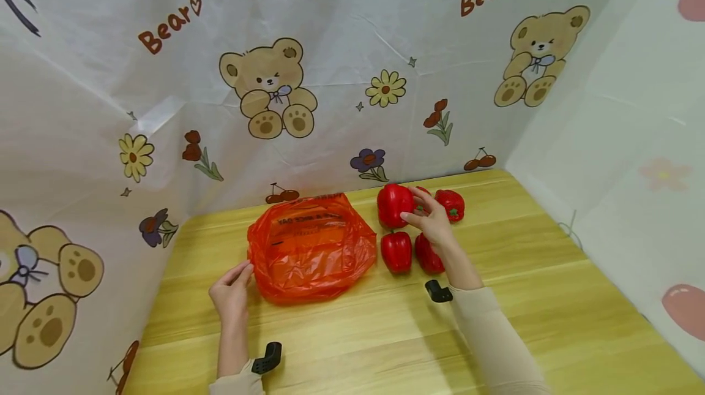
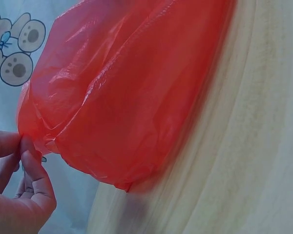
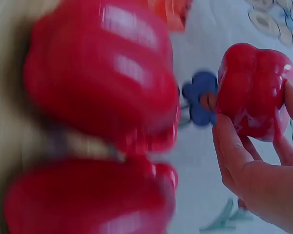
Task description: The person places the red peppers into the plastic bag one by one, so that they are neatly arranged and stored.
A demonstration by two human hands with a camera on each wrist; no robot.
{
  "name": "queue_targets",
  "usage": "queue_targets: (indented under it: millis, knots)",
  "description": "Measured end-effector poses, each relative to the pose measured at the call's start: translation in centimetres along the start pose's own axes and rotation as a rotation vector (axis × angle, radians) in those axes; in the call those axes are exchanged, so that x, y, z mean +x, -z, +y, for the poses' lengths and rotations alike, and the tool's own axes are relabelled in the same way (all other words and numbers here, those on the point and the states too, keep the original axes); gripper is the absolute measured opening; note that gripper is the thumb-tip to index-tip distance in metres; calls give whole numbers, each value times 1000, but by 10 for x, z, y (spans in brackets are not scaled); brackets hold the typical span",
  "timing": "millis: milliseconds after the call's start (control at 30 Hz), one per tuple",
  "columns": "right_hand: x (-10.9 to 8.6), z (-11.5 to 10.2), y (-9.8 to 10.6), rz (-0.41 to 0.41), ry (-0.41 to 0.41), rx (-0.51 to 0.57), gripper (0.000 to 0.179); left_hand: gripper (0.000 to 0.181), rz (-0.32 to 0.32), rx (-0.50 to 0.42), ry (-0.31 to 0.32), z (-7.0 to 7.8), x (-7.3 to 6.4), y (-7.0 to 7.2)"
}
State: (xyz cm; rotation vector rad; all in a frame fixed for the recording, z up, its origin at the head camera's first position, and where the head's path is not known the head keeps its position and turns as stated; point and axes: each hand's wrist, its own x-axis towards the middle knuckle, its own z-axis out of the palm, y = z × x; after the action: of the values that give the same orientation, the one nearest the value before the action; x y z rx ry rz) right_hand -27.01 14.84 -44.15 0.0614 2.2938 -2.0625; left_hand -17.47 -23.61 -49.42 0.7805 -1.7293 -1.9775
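Note:
An orange-red plastic bag [image 1: 314, 242] with dark printing lies on the table, its mouth spread wide. My left hand [image 1: 232, 291] is at the bag's left edge; in the left wrist view the thumb and fingertips of that hand [image 2: 22, 183] pinch the thin plastic [image 2: 122, 97]. My right hand [image 1: 432, 218] grips a red bell pepper [image 1: 394, 205], raised just right of the bag. In the right wrist view the fingers and thumb curl round this glossy pepper [image 3: 254, 87]. Below it a second bell pepper [image 1: 396, 252] rests on the table beside the bag.
Another bell pepper [image 1: 428, 254] sits partly behind my right wrist, and one [image 1: 450, 205] lies farther right, its green stem showing. One more [image 1: 423, 199] is mostly hidden by my right hand. A bear-patterned cloth [image 1: 330, 76] stands behind the wood-grain table [image 1: 352, 346].

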Motion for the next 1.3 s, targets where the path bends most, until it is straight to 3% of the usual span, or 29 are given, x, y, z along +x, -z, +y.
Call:
queue_targets:
  millis: [300, 733, 1000, 1300]
  knots:
    - [11, 8, -95, -85, 5, 43, 63, 23, 18, -14, -14, -2, 2, 0]
    - [18, 21, -186, -86, -15, 10, 62, 20, 14, 39, -15, -2, 2, 0]
    - [19, 28, -226, -77, -24, -41, 62, 21, 17, 33, -9, -1, 2, -1]
    - [18, 39, -246, -90, -48, -90, 62, 22, 8, 34, -9, -1, 1, -2]
